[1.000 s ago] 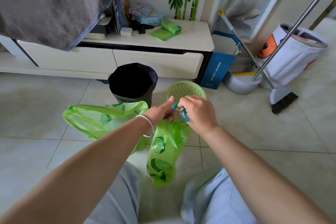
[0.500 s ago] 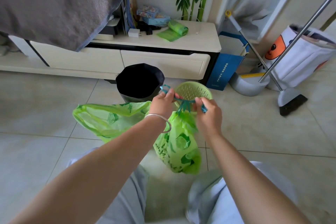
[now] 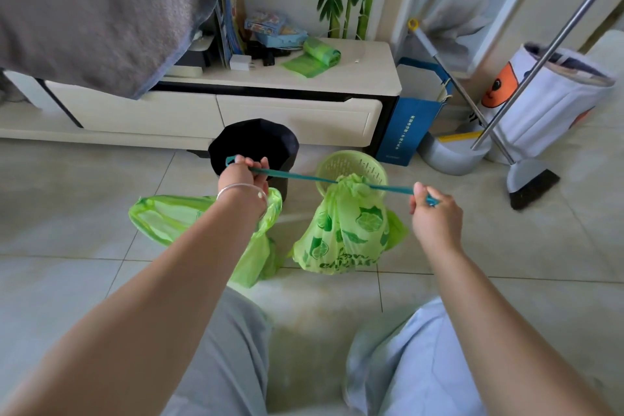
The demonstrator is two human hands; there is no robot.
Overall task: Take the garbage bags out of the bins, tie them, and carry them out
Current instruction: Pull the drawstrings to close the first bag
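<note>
Both hands pull a teal drawstring tight across the middle of the scene. The left hand, with a silver bracelet on its wrist, is closed in a fist around one end of the string in front of the black bin. The right hand pinches the other end between thumb and fingers, held lower and out to the right. Between them the string runs through the gathered neck of a green garbage bag printed with lime slices, which is cinched nearly closed at the top; its bottom seems to sit on the tiled floor, just in front of a small green basket bin. A second green bag lies slumped on the floor to the left, its mouth open, partly hidden behind the left forearm and touching the base of the black bin. Behind the bins stands a low cream cabinet with a roll of green bags on top beside boxes and a plug. To the right, a blue paper bag leans against the cabinet, and a broom and dustpan stand near a white fabric bag. The person's knees, in pale trousers, fill the lower edge of the view.
</note>
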